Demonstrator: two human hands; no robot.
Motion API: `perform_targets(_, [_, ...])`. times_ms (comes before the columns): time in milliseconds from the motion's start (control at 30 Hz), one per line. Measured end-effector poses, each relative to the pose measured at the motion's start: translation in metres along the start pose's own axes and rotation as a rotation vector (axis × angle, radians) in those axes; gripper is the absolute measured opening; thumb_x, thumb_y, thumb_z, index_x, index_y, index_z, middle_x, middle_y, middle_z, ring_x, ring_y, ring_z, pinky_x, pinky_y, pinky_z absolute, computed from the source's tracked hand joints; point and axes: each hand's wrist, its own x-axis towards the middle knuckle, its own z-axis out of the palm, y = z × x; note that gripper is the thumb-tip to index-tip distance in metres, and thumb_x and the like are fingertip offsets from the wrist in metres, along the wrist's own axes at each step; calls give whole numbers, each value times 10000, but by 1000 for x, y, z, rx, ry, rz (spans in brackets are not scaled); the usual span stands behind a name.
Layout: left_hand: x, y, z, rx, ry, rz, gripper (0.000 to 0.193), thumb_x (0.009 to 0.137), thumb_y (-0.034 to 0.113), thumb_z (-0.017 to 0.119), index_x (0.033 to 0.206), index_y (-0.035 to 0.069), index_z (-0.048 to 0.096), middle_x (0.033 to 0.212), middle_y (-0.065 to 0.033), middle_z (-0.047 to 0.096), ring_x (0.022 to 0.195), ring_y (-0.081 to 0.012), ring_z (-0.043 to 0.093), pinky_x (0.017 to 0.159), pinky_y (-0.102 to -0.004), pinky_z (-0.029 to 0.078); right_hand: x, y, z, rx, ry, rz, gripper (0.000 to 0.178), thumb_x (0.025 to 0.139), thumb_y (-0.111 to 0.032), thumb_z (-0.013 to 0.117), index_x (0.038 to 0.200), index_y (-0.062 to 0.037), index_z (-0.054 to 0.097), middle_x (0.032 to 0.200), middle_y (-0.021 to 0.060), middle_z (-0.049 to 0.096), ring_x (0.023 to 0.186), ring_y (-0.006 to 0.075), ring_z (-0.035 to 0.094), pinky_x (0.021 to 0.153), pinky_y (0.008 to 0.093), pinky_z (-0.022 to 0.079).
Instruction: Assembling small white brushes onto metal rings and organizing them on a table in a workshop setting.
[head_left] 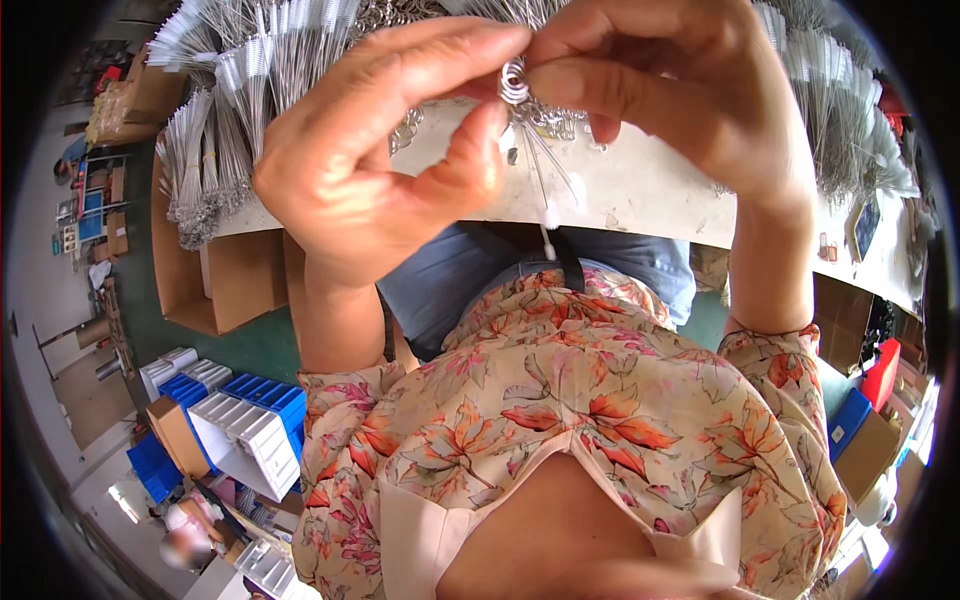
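Holds a coiled metal ring (514, 82) in front of the pale, stained tabletop (630, 205), right at the fingertips and away from both palms. Grasps it with the right hand (690, 90), with the thumb tip laid against its right side and the index finger bent in over the top. Comes in from the opposite side with the left hand (340, 180), with the index fingertip just above the ring and the thumb tip just beside its lower left. Cannot tell whether the left finger and thumb press on the metal or only flank it.

Shows several round turns stacked close together, shiny and silvery, with the open centre visible. Carries thin, straight wires (536, 160) beneath, fanning narrowly, with the long axis running down toward the lap and leaning a little to the right. Ends lowest in a small white tip (549, 252), near the blue jeans (435, 285); too blurred for its texture.

Shows dense wire-stemmed brushes (205, 160) at the left of the tabletop, with whitish heads upward and looped metal ends downward, and more bundled brushes (835, 110) at the right. Includes a heap of shiny metal loops (400, 12) beyond the left hand, and a brown cardboard box (240, 280) below the left edge.
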Motion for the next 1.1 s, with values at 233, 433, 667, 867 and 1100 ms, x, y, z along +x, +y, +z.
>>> perform_targets(233, [-5,-5,9,-77,104,29,321,709,-138,590,1027,-164,552,1008,-258,595,904,-263,615,804,-331,511,-2,22,-5,487,-98,274,118,807,-75,655,887,11,670,663,51,626,522,81,558,449,200,441])
perform_targets(433, [-1,2,10,-46,96,-67,314,718,-161,536,1032,-166,547,1009,-270,591,891,-274,620,786,-337,517,2,12,-7,238,-146,164,117,820,-54,636,900,26,663,690,46,638,535,64,551,470,183,449])
perform_targets(667, [5,-1,11,-214,105,-77,349,725,-152,527,1074,-158,524,992,-277,600,859,-263,630,780,-321,512,-20,57,8,706,-34,198,159,856,-136,610,933,1,630,717,15,602,558,57,525,469,178,403])
perform_targets(867, [6,1,11,-93,116,-111,313,765,-132,532,1078,-152,525,1004,-255,605,893,-239,626,806,-298,498,-8,28,10,469,43,122,169,877,-149,583,946,4,608,768,23,602,581,51,519,495,176,420])
perform_targets(1100, [10,8,18,-110,158,-121,337,774,-147,536,1108,-150,499,1033,-257,596,937,-232,616,813,-274,489,-6,28,10,420,72,97,153,866,-120,596,920,21,612,770,29,611,577,49,518,494,173,427])
